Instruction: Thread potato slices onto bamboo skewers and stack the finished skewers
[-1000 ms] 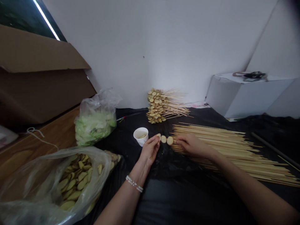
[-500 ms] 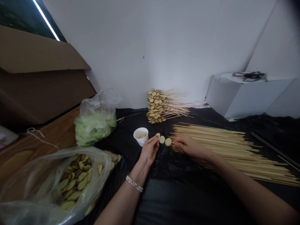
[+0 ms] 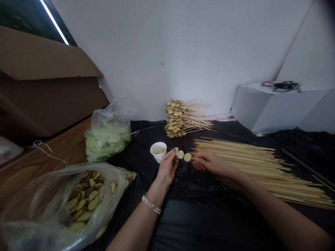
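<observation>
My left hand [image 3: 167, 167] is closed, its thumb and fingertips pinching a potato slice [image 3: 176, 151] at the tip end of a skewer. Two more round potato slices [image 3: 187, 157] sit along the same skewer between my hands. My right hand [image 3: 209, 163] grips the skewer's shaft; most of that shaft is hidden by my fingers. Just behind my left hand stands a white cup [image 3: 158, 150] with some pale pieces in it. Beneath and beyond my right hand lies a spread of bare bamboo skewers [image 3: 251, 167].
Filled potato skewers [image 3: 176, 118] are piled by the wall. On the left are an open plastic bag of potato slices [image 3: 87, 200], a bag of green leaves [image 3: 108, 141] and a cardboard box [image 3: 49, 104]. A white box [image 3: 277, 108] stands at the right. Black plastic sheeting [image 3: 188, 219] covers the table.
The whole view has shifted slightly. Both hands keep almost the same place and hold, with the slices on the skewer between them as before.
</observation>
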Available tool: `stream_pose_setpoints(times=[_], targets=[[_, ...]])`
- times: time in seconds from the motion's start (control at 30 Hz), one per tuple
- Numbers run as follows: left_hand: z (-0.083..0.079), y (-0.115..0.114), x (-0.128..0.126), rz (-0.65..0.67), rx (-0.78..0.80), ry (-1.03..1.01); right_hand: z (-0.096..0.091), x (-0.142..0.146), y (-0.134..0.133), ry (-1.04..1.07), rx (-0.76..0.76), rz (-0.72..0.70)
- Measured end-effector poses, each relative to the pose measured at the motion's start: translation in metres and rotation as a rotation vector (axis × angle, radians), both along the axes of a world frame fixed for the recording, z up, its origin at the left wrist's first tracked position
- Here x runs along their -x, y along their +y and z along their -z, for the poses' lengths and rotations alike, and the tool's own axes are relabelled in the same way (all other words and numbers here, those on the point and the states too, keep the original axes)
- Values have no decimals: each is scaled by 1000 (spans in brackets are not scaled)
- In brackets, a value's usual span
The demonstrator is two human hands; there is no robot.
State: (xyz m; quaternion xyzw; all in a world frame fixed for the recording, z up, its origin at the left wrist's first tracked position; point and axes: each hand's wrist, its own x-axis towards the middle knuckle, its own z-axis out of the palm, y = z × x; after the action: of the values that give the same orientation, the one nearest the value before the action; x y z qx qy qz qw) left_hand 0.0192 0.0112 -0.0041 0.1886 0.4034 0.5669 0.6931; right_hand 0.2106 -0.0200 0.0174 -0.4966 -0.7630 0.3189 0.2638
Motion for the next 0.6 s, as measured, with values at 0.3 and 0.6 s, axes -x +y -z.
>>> stream_pose_setpoints(times=[0.3,0.6], targets=[[-1,0,-3,-49,-3,-56,3,2,0,-103,-107,48],[0,1,-3,-44,-36,-22,8,10,-4,-119,-144,34]])
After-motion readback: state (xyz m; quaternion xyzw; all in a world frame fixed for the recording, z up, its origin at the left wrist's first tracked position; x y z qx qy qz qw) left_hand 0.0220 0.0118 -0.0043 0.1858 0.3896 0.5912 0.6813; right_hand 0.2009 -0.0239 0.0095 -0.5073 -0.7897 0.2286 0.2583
